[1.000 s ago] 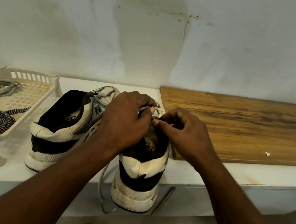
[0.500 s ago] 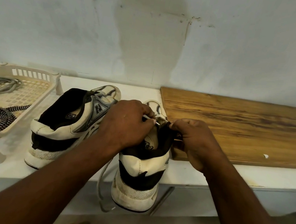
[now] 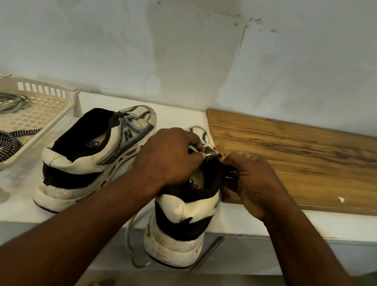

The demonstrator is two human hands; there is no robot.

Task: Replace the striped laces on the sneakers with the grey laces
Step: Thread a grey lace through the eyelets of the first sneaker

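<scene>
Left hand [image 3: 169, 157] fingers pinch the grey lace [image 3: 206, 154] tip; right hand [image 3: 253, 182] fingers grip the near sneaker [image 3: 182, 212]. The other sneaker [image 3: 88, 160] bears an "N" logo [image 3: 128, 134].

Plain workroom, stained white wall [image 3: 307, 62], white ledge [image 3: 256, 222], wooden board [image 3: 308, 164]

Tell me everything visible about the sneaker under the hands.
The sneaker is cream-white and leather-looking, with a black collar, black heel band and worn textured sole. It stands upright, toe toward the wall, heel overhanging the white counter, beside the wooden board. The left hand pinches a grey lace tip at its eyelets; the right hand grips its collar.
</scene>
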